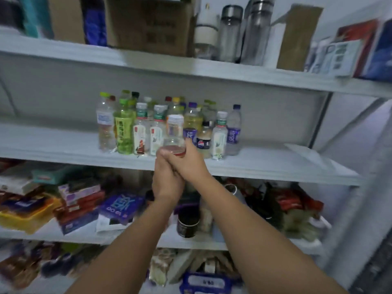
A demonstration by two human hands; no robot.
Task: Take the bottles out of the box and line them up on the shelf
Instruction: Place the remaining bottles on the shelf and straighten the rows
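The left hand (167, 181) and right hand (192, 164) are together gripping the base of a clear bottle (175, 132), holding it upright over the shelf's (275, 168) front edge. It is probably being placed; next comes lowering it gently into the front row of bottles (125, 132).

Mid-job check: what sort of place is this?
Probably a storeroom or small shop's back room: white shelves hold crowded drink bottles, a cardboard box up top, packaged goods below. The left hand and right hand hold a clear bottle.
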